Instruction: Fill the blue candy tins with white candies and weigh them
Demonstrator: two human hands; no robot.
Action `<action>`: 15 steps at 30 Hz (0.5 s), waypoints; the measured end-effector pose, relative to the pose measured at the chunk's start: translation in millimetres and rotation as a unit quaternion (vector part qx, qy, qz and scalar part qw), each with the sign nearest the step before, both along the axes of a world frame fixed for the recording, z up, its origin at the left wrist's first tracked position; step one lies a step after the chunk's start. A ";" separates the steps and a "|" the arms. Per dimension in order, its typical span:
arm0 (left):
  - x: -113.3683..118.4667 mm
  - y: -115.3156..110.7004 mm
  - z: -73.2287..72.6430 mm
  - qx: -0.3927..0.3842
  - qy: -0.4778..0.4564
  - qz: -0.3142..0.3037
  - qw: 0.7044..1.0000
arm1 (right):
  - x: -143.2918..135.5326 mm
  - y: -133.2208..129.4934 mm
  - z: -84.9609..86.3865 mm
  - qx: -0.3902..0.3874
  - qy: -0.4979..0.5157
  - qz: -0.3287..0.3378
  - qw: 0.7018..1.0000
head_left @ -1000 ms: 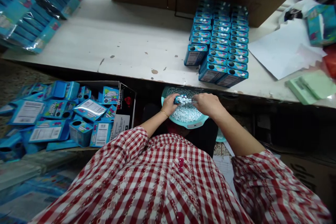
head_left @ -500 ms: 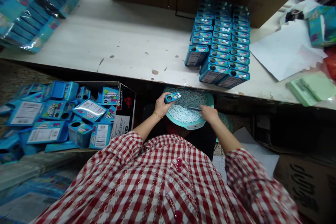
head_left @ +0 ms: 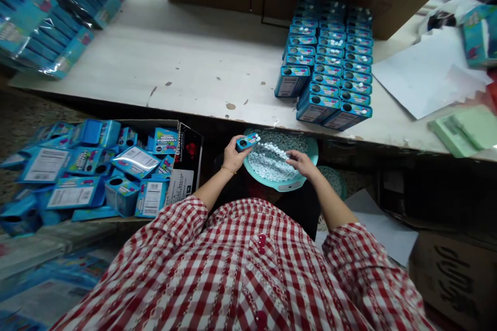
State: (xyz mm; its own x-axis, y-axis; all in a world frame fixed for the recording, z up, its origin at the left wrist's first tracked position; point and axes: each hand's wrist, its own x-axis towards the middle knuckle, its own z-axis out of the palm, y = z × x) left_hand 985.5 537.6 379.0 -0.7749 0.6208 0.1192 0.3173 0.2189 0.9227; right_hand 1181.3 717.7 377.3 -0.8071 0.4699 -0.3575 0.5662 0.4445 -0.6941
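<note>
My left hand (head_left: 233,154) is closed around a small blue candy box (head_left: 247,141), tilted over the left rim of a turquoise basin (head_left: 285,185). The box has a dark round hole in its top and a few white candies at its right end. Small white candies (head_left: 272,168) fill much of the basin. Over them my right hand (head_left: 302,163) pinches the end of a narrow scoop (head_left: 274,150). A long heap of candies covers most of the scoop, which points toward the box. A small gap separates the two.
Rows of upright blue boxes (head_left: 330,70) stand on the white table (head_left: 194,72). A carton (head_left: 186,165) of loose blue boxes (head_left: 83,191) sits at my left. Wrapped packs (head_left: 42,20) lie far left; paper (head_left: 423,72) and a pale green object (head_left: 466,129) lie right.
The scoop has come up from among the candies and now carries a heap of them. My right hand has moved slightly left. My left hand has shifted a little left with the box.
</note>
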 end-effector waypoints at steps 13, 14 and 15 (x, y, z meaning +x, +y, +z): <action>34.1 30.6 -2.6 -0.059 0.079 -0.122 0.988 | -36.6 -28.6 142.3 0.252 -0.215 0.121 0.936; 34.9 30.8 -3.4 -0.060 0.084 -0.125 0.987 | -41.8 -34.9 148.6 0.270 -0.232 0.134 0.925; 35.3 30.9 -4.4 -0.059 0.087 -0.126 0.986 | -45.7 -40.4 154.2 0.284 -0.242 0.147 0.916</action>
State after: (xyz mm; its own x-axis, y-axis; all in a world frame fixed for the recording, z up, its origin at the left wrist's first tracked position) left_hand 1020.8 568.5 374.6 -0.5680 0.8090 0.1513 0.5263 0.2157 0.8225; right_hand 1135.6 677.3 531.5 -0.7399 0.4786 -0.4728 0.5440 0.8391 -0.0020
